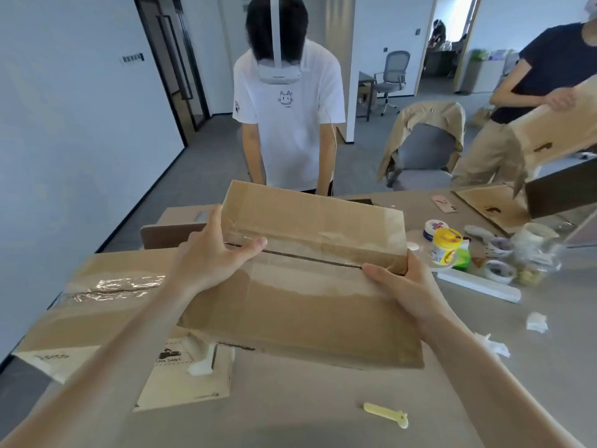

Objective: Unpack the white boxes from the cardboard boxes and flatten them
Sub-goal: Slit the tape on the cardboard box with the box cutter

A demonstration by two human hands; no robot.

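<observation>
A closed brown cardboard box [307,295] with clear tape over its centre seam is lifted above the grey table [323,409], tilted toward me. My left hand [213,250] grips its left edge, thumb lying along the seam. My right hand [403,286] holds its right edge, thumb on top near the seam's end. Under and left of it lies a second taped cardboard box [97,312] with a printed label on its side. No white boxes are visible.
A yellow plastic cutter [386,414] lies near the table's front edge. Jars, tape rolls and a white strip [478,286] crowd the right side, with paper scraps [536,321]. A person in white [287,124] stands opposite; another at right holds flattened cardboard [555,130].
</observation>
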